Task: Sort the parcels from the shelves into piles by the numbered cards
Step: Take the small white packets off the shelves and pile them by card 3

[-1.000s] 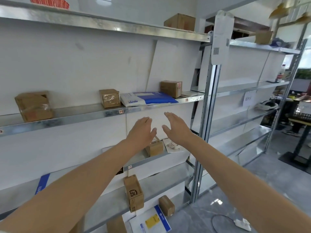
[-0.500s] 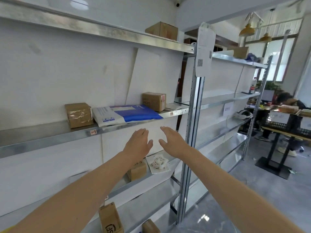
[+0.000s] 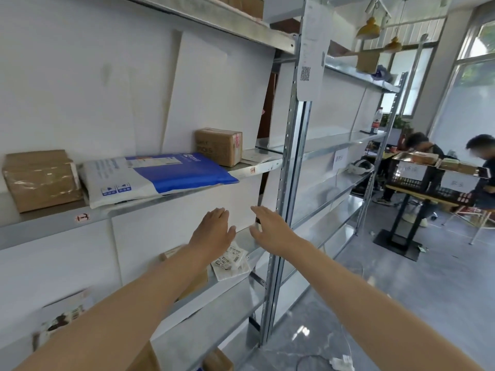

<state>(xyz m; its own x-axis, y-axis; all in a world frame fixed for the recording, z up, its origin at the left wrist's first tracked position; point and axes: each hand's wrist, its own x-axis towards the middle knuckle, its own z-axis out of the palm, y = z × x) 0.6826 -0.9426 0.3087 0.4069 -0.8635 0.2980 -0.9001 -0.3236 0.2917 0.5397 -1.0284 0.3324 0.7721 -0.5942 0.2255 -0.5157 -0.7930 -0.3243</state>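
Our left hand (image 3: 214,231) and right hand (image 3: 270,226) hover side by side below the middle galvanised steel shelf (image 3: 48,226). The fingers are straight and close together, and they hold nothing.

As we judge it, the risks run like this. At the far left, the creased brown cardboard box wrapped in clear tape (image 3: 40,180) touches the white-and-blue plastic mailer bag (image 3: 155,178), so dragging one may shift the other. The mailer overhangs the shelf's front edge and could slide off if nudged from below. The little handwritten number card (image 3: 82,217) on the shelf rim is hard to read at this angle. Misreading it would send a parcel to the wrong pile. Our right hand is close to the perforated steel upright (image 3: 292,156), and a hasty reach could knock against it.

The middle shelf holds the taped box, the mailer, a plain brown cardboard carton (image 3: 218,145) and a thin white envelope (image 3: 254,156). The lower steel shelf (image 3: 235,283) carries a brown box mostly hidden under our left forearm and a small white labelled packet (image 3: 231,262) just beneath our hands. Far right, a black slatted crate (image 3: 417,178) stands on a table; we cannot tell what is in it.
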